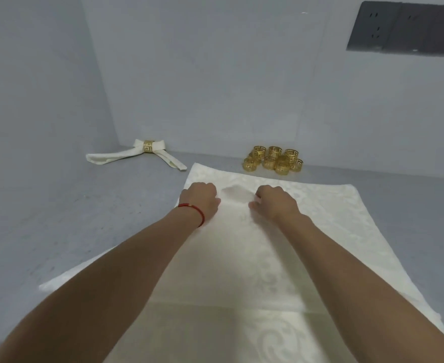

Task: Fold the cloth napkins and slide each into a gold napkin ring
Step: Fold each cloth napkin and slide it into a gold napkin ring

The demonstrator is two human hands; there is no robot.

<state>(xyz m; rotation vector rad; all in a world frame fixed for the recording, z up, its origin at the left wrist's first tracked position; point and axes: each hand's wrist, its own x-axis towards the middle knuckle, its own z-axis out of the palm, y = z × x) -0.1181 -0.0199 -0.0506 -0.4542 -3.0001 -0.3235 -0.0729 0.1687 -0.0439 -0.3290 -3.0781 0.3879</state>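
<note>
**Second napkin laid out, hands at its far edge**

A cream damask napkin (pixel 241 258) lies spread flat on the grey table (pixel 58 218), filling the middle of the view and running out of frame at 6 o'clock. Both arms reach across it toward 12 o'clock. The left hand (pixel 200 199), with a red string bracelet (pixel 194 209) at the wrist, rests on the cloth near its far edge; its fingers are bent downward, and whether they pinch the fabric cannot be told, since the fingertips are hidden. The right hand (pixel 274 203) sits just beside it at 1 o'clock, fingers likewise curled under, the grip equally unclear. Between the two hands a faint grey patch (pixel 235 191) shows on the cloth.

The step in hand looks like the start of the fold. The next move probably calls for gathering or lifting that far edge evenly with both hands, so the fold comes out straight.

No container is present. The loose gold rings (pixel 274 159) stand clustered directly on the table at 1 o'clock, just beyond the napkin's far edge. A finished napkin (pixel 137 153), already drawn through a ring (pixel 149 146), lies at 11 o'clock near the wall corner, well apart from the hands. A dark socket panel (pixel 404 30) hangs on the wall at 2 o'clock.
</note>
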